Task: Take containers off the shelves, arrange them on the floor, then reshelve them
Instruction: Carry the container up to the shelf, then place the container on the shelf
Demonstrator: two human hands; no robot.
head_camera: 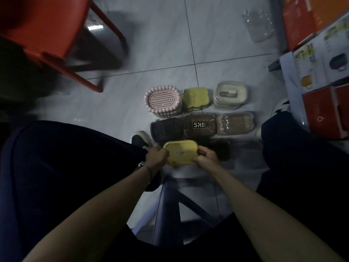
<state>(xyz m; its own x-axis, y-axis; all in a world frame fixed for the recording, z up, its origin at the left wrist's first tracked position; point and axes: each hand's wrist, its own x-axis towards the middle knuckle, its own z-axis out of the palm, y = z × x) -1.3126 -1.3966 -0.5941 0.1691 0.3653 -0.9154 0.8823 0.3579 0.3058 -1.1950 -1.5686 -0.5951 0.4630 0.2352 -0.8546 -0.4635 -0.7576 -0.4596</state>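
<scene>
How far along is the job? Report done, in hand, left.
Done: two rows of three lie on the floor, from the pink dish to the tan box. In hand: the left hand and right hand hold a yellow box just before the near row. Left: seemingly all the reshelving; no shelf is in view.

- Pale tiled floor (160, 44), dark grout lines.
- Centre of frame, upper row: pink dish (163, 100), green container (196, 98), cream container (230, 94).
- Row below: dark container (166, 129), brown labelled container (200, 125), tan container (235, 122).
- Upper left: red chair (88, 84).
</scene>
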